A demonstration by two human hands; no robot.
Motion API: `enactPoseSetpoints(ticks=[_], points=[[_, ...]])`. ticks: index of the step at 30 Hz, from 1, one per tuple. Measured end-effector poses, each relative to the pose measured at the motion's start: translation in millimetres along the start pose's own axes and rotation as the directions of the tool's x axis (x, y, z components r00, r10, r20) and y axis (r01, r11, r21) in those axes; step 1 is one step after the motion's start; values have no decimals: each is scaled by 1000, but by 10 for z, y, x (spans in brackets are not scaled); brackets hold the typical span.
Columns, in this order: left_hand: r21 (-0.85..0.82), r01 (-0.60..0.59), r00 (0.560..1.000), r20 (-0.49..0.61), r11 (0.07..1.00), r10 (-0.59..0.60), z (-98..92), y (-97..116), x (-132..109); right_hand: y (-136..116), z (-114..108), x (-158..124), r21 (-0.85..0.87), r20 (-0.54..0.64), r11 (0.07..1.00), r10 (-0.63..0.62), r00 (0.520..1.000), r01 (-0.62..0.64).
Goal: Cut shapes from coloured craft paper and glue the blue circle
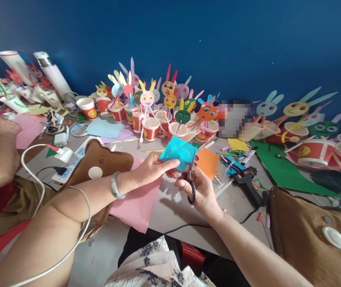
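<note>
Scissors [194, 190] gripped by the curled right hand [204, 194] stand at the edge of blue paper [180, 154] that the left hand [150, 169] pinches beneath its thumb, just beyond both hands; turning the sheet slowly should keep the drawn curve [180, 146] smooth.

There are two working hands, one left hand [155, 166] and one right hand [202, 193], with one pair of scissors [192, 189], one blue paper square [173, 147] and one bangle [117, 185]. Pink paper sheets [136, 199] number two; there is one orange sheet [208, 162], one yellow sheet [237, 144], one pale blue sheet [104, 127] and one large green sheet [286, 167]. Two brown pouches [296, 223], one glue gun [249, 187], one power strip [71, 169] and one black plug [60, 171] can be counted. Rabbit faces [147, 98] and paper cups [150, 129] each exceed a dozen, overlapping too much for exact totals.
</note>
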State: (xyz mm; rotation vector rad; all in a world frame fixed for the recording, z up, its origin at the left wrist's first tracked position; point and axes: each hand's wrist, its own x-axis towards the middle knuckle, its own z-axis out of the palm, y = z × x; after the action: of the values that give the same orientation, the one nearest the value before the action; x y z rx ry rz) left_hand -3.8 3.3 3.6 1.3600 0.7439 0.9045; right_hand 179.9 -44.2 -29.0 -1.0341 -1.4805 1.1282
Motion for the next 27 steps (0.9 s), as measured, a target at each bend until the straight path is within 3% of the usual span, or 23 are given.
enactPoseSetpoints(ticks=[27], points=[[-37, 19, 1000, 12, 999, -19, 25, 20, -8, -42, 3, -3, -38, -37, 999, 17, 999, -19]])
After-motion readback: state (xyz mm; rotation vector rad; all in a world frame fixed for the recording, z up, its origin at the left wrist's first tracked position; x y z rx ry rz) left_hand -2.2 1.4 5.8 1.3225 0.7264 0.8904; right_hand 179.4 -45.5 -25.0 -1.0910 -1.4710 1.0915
